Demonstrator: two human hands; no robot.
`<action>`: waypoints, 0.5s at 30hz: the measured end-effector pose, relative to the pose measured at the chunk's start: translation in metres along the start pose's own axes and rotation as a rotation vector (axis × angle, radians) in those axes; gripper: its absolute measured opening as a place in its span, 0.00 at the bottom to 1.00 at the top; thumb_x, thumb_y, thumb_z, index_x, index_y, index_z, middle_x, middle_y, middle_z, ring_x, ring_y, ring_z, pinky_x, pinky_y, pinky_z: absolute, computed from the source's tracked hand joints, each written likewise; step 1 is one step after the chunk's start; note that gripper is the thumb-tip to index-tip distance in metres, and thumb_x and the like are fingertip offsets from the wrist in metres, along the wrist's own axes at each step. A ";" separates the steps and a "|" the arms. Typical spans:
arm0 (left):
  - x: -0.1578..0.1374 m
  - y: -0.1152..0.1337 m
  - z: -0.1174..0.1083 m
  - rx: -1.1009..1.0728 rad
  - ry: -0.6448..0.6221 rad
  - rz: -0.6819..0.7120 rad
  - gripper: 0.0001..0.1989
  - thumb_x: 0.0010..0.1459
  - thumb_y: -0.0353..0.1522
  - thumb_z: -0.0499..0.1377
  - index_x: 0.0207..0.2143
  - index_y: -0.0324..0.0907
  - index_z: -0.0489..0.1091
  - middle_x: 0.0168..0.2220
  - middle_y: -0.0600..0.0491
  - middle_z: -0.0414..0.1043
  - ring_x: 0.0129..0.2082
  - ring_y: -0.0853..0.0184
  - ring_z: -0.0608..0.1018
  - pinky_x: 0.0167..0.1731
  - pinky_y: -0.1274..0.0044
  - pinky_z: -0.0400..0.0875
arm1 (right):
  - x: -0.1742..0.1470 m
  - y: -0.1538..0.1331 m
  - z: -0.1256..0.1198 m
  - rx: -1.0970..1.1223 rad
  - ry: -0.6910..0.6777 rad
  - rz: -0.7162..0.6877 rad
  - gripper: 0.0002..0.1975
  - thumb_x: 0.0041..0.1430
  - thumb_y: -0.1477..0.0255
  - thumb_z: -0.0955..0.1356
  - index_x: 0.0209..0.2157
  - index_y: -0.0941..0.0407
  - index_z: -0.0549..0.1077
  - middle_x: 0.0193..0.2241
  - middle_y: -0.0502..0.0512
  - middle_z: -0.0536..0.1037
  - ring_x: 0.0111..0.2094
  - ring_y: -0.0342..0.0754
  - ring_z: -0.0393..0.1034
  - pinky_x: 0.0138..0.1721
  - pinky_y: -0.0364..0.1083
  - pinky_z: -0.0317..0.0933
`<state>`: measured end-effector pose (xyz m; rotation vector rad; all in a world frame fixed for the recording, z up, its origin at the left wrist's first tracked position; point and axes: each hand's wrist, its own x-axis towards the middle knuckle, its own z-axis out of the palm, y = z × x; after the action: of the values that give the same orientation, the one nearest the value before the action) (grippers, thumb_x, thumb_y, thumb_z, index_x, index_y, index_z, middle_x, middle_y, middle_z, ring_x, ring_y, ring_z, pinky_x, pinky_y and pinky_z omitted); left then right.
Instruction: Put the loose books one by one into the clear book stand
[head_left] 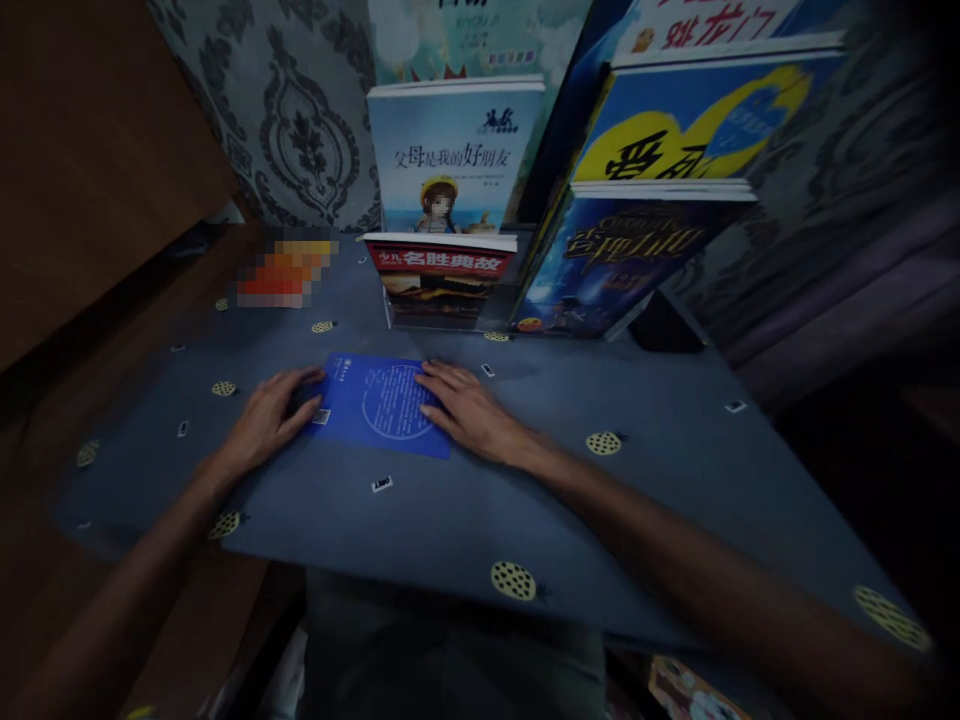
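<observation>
A thin blue book with white print, a circle outline and a small square code lies flat on the cloth-covered table. At its left edge rests my left hand, thumb and fingers apart, tips touching the edge. My right hand lies over the right edge, its fingers stretched out and spread on the cover. Neither hand is closed around the book. Beyond it stands a clear rack holding a red-and-dark book, a light blue book and a dark blue book.
Behind the dark blue book are a blue-and-yellow book and taller books. An orange, blurred-out item lies at the back left. The grey tablecloth has pineapple prints. Patterned wallpaper rises behind, with a brown wooden panel at left.
</observation>
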<state>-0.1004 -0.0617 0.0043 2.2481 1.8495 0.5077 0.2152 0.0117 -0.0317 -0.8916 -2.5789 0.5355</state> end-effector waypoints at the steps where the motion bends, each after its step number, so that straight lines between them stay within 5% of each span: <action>1: -0.002 0.004 0.000 0.046 -0.012 0.021 0.30 0.65 0.52 0.50 0.59 0.42 0.65 0.59 0.43 0.72 0.60 0.51 0.72 0.60 0.56 0.64 | 0.001 0.004 -0.002 -0.025 0.015 0.032 0.26 0.71 0.63 0.61 0.64 0.60 0.65 0.66 0.68 0.64 0.69 0.60 0.55 0.68 0.64 0.52; 7: -0.004 0.039 0.000 0.222 -0.261 0.309 0.32 0.64 0.48 0.55 0.66 0.45 0.59 0.65 0.44 0.65 0.67 0.51 0.64 0.66 0.52 0.52 | 0.001 0.008 -0.007 -0.067 0.041 0.101 0.24 0.71 0.65 0.62 0.63 0.60 0.67 0.66 0.67 0.65 0.68 0.60 0.57 0.66 0.64 0.55; 15: 0.029 0.059 0.000 0.360 -0.529 0.438 0.31 0.61 0.32 0.58 0.67 0.50 0.59 0.67 0.41 0.62 0.60 0.48 0.73 0.59 0.54 0.63 | -0.001 0.004 -0.008 -0.060 0.026 0.098 0.23 0.71 0.66 0.61 0.63 0.60 0.67 0.65 0.69 0.66 0.67 0.60 0.57 0.65 0.65 0.54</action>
<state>-0.0415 -0.0452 0.0294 2.6796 1.2616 -0.3789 0.2220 0.0163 -0.0267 -1.0431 -2.5501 0.4721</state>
